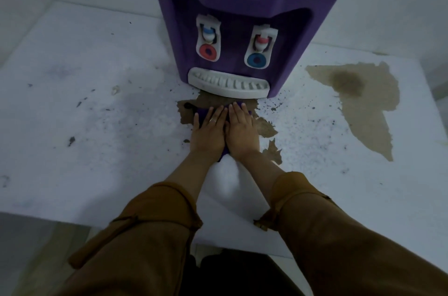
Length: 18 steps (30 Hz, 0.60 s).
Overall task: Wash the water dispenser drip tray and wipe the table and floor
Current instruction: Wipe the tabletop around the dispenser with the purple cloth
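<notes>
Table [97, 131]: left hand [209, 131] and right hand [241, 129] lie flat side by side, fingers straight, pressing cloth [202, 114] onto brown spill [213, 100]. Drip tray [228, 84] just beyond, seated in dispenser [242, 17] base. Second spill [366, 111] at right.

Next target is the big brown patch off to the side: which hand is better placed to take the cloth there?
Probably right. Both hands press flat on the cloth, but the right hand lies nearer the large brown patch; the left hand would cross over.
</notes>
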{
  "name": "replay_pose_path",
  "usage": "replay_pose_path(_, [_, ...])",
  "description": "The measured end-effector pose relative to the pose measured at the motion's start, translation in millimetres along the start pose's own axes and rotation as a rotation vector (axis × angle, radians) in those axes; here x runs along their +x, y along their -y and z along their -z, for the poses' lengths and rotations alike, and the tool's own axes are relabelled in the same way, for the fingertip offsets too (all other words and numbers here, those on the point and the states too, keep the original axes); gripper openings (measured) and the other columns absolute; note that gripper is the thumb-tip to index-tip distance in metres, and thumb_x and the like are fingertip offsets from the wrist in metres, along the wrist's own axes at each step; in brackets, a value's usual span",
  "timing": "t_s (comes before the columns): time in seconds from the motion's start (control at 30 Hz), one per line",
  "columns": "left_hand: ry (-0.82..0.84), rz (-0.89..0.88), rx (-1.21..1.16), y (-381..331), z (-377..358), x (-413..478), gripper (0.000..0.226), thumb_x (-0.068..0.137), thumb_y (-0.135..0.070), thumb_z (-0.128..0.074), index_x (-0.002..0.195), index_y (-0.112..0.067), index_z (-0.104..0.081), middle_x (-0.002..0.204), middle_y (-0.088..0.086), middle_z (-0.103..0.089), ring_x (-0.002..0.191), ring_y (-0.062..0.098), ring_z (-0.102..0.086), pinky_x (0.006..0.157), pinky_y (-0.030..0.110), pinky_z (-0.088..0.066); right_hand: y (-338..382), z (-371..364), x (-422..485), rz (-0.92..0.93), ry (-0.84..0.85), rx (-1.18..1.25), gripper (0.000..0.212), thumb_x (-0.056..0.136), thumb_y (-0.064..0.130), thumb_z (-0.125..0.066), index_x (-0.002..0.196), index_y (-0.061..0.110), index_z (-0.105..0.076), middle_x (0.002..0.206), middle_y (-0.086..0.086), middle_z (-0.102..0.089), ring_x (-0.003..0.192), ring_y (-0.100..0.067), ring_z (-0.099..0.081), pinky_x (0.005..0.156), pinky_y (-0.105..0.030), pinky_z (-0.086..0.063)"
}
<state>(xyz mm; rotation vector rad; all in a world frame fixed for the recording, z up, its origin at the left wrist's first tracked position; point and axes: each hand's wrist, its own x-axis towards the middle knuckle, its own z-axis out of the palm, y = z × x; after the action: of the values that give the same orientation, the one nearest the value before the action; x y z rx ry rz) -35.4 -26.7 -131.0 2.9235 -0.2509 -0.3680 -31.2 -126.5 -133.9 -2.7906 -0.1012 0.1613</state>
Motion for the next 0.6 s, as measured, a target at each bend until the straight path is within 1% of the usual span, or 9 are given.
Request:
replay_pose_path(0.1, [-0.022,0.013,-0.051,-2,-1,-17,0.064,0.098,-0.028,-0.04,0.152,-0.02,-0.006,0.16,-0.005,-0.005,0.148,0.016,0.0,0.117,0.046,0.004,2,1,-15,0.011,-0.004,-0.007,0.051,0.101,0.025,-0.03,0.149,0.009,-0.023,0.157,-0.005,-0.02,0.147,-0.021,-0.006,0.119,-0.036,-0.002])
replay_pose_path(0.17, [-0.036,0.022,-0.067,-2,-2,-31,0.059,0.1,-0.025,-0.037,0.152,-0.02,-0.009,0.16,-0.005,-0.007,0.148,0.017,-0.001,0.117,0.046,0.003,4,-1,-29,0.014,-0.014,0.01,0.051,0.1,0.026,-0.032,0.148,0.01,-0.025,0.157,-0.005,-0.022,0.147,-0.021,-0.008,0.12,-0.036,-0.005])
replay_pose_path(0.3, [-0.051,0.055,-0.133,-1,-4,-60,0.053,0.102,-0.02,-0.031,0.151,-0.021,-0.013,0.159,-0.006,-0.011,0.148,0.014,-0.001,0.117,0.043,0.007,12,-5,-59,0.007,-0.01,0.058,0.053,0.099,0.027,-0.035,0.148,0.011,-0.025,0.157,-0.003,-0.022,0.147,-0.019,-0.01,0.118,-0.033,-0.01])
replay_pose_path(0.4, [-0.061,0.065,-0.138,4,-8,-87,0.051,0.102,-0.02,-0.03,0.151,-0.021,-0.015,0.159,-0.005,-0.013,0.147,0.013,-0.002,0.117,0.04,0.009,22,-11,-84,0.007,-0.008,0.08,0.052,0.099,0.027,-0.037,0.148,0.012,-0.026,0.156,-0.004,-0.024,0.147,-0.019,-0.012,0.117,-0.032,-0.013])
replay_pose_path(0.6, [-0.106,0.091,-0.151,27,-28,-153,0.05,0.101,-0.022,-0.03,0.15,-0.021,-0.02,0.158,-0.005,-0.018,0.147,0.013,-0.005,0.118,0.044,0.005,50,-33,-138,0.056,-0.02,0.062,0.051,0.099,0.027,-0.035,0.147,0.012,-0.029,0.156,-0.004,-0.026,0.146,-0.019,-0.014,0.118,-0.032,-0.014])
